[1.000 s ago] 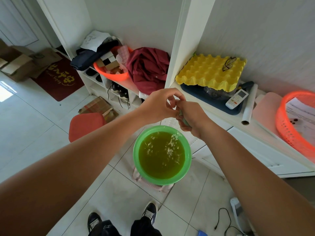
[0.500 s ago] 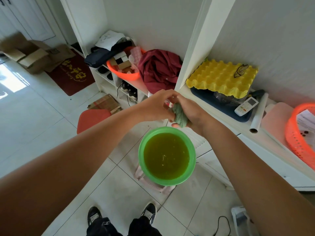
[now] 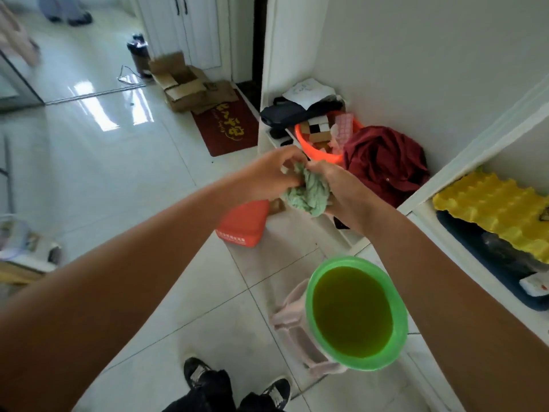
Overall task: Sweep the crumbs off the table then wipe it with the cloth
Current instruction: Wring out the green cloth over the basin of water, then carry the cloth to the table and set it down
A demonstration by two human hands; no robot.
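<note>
now both hands bunch the soft, crumpled green cloth (image 3: 309, 194) in mid-air, left hand (image 3: 267, 176) and right hand (image 3: 341, 191) fingers curled round it, above a round green plastic basin (image 3: 399, 307) of murky water.

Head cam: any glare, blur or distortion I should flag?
Head view: bright glare washes out the glossy floor tiles upper left; the wide angle bends the white shelf edge; the far corners are soft, but the green cloth gripped by the left hand and right hand reads clearly.
</note>
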